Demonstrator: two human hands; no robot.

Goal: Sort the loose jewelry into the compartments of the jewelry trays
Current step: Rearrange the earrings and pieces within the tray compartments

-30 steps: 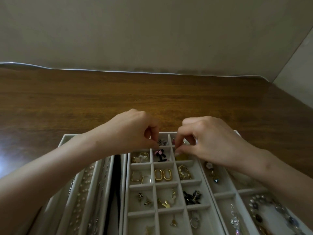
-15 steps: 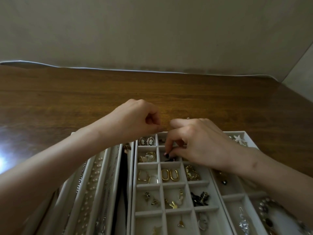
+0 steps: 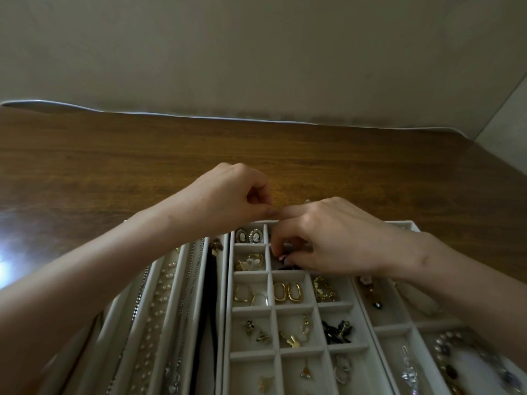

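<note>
My right hand (image 3: 336, 238) dips into the grid tray (image 3: 251, 271), second row, middle cell; its curled fingers (image 3: 285, 228) pinch a small dark piece (image 3: 289, 267) lying right under them (glossy, its shape mostly hidden). My left hand (image 3: 228, 198) hovers just beside, fingers curled, thumb pressed to forefinger; whether it holds anything I cannot tell. The tray looks pale and velvety; neighbouring cells hold oval cameos (image 3: 248, 236) and smooth gold hoops (image 3: 288, 292); the table (image 3: 114, 166) is brown wood-grain.

Dim, warm light; white glare on the table (image 3: 5, 266) at left; wide-angle bending near edges.
</note>
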